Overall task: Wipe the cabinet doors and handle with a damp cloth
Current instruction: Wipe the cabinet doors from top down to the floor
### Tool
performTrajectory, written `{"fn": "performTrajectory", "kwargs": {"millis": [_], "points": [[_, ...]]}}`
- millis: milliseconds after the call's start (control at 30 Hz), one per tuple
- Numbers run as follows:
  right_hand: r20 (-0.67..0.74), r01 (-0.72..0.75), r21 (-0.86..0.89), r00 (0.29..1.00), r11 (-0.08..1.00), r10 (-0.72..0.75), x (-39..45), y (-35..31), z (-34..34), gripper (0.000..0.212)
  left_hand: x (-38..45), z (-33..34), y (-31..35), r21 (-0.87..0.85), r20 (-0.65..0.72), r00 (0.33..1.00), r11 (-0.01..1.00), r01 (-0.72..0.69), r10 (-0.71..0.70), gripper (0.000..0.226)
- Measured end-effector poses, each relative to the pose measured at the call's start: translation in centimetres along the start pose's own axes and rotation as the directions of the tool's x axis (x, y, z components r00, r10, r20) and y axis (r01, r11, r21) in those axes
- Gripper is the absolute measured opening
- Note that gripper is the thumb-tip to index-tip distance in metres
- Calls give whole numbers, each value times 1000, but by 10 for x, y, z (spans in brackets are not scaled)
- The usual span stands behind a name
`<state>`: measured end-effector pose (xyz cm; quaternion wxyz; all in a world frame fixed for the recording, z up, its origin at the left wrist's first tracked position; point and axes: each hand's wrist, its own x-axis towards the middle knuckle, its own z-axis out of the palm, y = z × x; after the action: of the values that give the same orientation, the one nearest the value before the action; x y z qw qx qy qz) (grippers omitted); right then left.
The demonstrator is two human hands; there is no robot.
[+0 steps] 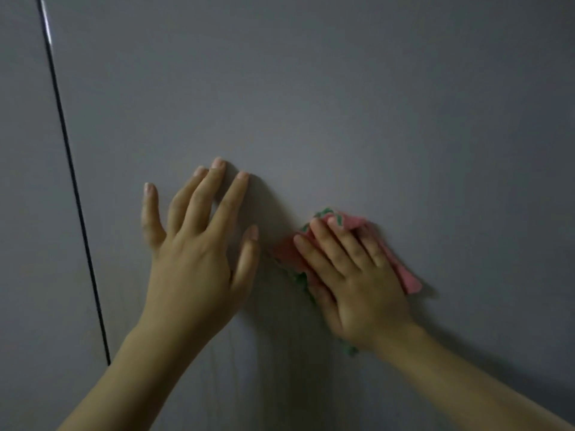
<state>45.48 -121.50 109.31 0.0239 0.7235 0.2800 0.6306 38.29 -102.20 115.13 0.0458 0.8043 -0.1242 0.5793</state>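
Filling the view: grey cabinet door [311, 104], dim light, dark seam [73, 181] down its left side. Pink-and-green cloth [404, 269] bunched flat on the door, long axis slanting upper-left to lower-right. Right hand [351, 275] pressing it, fingers straight. Left hand [196, 244] released, splayed flat on the door beside it.

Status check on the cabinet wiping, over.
Left hand flat on grey door, fingers spread. Right hand pressing pink cloth to the door. No handle in view. Nothing in the way.
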Motion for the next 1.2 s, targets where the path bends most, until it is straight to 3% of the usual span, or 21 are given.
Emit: {"fn": "performTrajectory", "kwargs": {"millis": [33,100,167,233,333,400,467,567,667,700,767,833,867,933,1033,1133,1200], "points": [[-7,-12,-13,1000,1000,12,2,8,-1,51,-1,-5,-3,-20,-2,1000,1000,-3,3,58],[-76,-185,-37,980,982,182,22,19,-2,52,-6,-15,-12,-24,-9,1000,1000,-1,1,57],[-173,-435,-41,890,900,422,53,14,-2,55,-12,-22,-23,-1,-28,999,1000,20,-20,56],[-205,-522,-12,836,853,509,71,-14,4,56,-18,-26,-32,12,-39,998,998,57,-57,55],[-84,-192,55,977,980,196,50,-71,15,52,-27,-27,-44,37,-38,993,993,111,-109,57],[5,22,79,1000,997,-23,24,-83,16,48,-34,-27,-53,59,-24,989,987,148,-147,58],[38,121,51,992,991,-123,17,-68,14,48,-41,-28,-63,77,-6,985,982,175,-175,59],[-44,-53,-10,998,999,52,50,-41,7,53,-47,-30,-74,99,27,986,982,159,-163,61],[-182,-367,-23,916,930,357,98,-45,7,54,-47,-28,-77,97,18,989,985,143,-145,61],[-195,-400,-19,900,916,389,104,-56,9,55,-46,-26,-77,82,12,989,986,146,-148,61],[-146,-269,-3,953,963,265,92,-84,15,54,-47,-24,-77,59,1,989,987,148,-148,60],[-42,-19,30,999,999,20,55,-105,20,51,-48,-24,-80,58,1,991,989,133,-133,60],[-1,78,35,997,996,-78,38,-106,20,50,-49,-26,-81,57,5,992,991,122,-123,59],[28,136,21,990,991,-136,25,-93,17,49,-51,-32,-85,32,11,993,993,114,-114,58],[-50,-86,-25,995,996,85,51,-75,13,52,-60,-40,-93,-8,23,989,989,147,-147,58],[-166,-394,-35,909,919,383,92,-89,15,55,-75,-42,-106,-3,17,979,979,202,-201,59],[-162,-404,-6,903,915,398,97,-119,21,56,-85,-41,-113,7,5,970,970,245,-245,60]]}}
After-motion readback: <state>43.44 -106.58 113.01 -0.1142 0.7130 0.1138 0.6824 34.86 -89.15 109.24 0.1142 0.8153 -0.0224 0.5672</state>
